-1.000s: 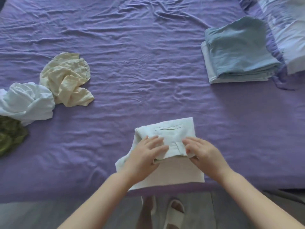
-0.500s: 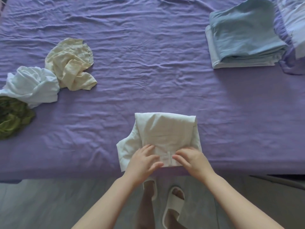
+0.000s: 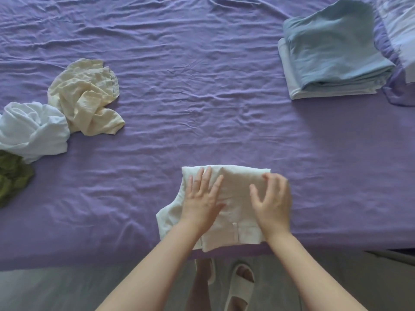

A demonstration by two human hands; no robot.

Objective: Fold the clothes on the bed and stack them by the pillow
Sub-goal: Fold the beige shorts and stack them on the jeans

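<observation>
White garment [image 3: 233, 196] at six o'clock now lies folded over; left hand [image 3: 202, 198] presses flat, right hand [image 3: 272, 205] hovers loose-fingered, gripping nothing. Ready for the two-o'clock stack [image 3: 332, 52].

stack [image 3: 332, 52] far right, crumpled clothes [image 3: 85, 97] left

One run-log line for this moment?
left hand flat on white garment | right hand open over it | stack by pillow
</observation>
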